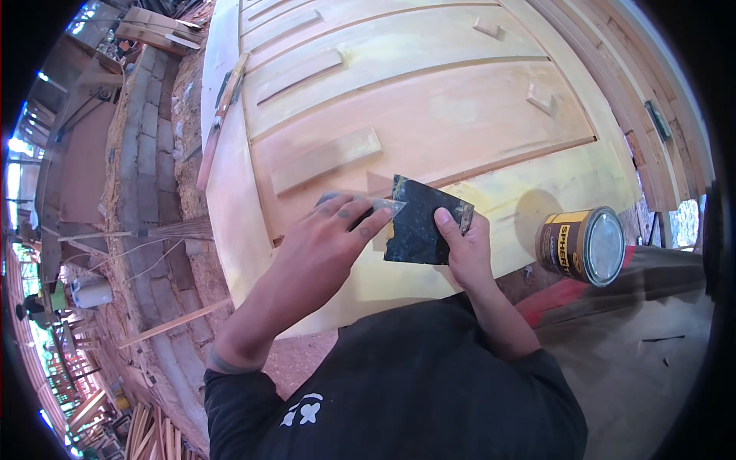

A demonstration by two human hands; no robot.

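My left hand (pixel 326 238) is closed around a putty knife (pixel 393 205), whose pale metal blade points right. The tip of that blade meets or overlaps the upper left part of a black flat plate (pixel 418 230). Yellowish residue clings to the plate's ragged left edge. My right hand (pixel 469 249) grips the plate from its right side, thumb on top. Both hands are over the near end of a large pale wooden panelled door (pixel 452 123), which has yellowish smears on its frame. The knife's handle is mostly hidden by my left fingers.
A brown and yellow can (pixel 571 245) with a grey lid stands at the door's near right corner. Wooden blocks (pixel 328 162) lie on the panels. A long tool-like strip (pixel 222 115) rests along the left edge. Stacked boards (pixel 613 84) run along the right; grey blockwork (pixel 146 153) lies left.
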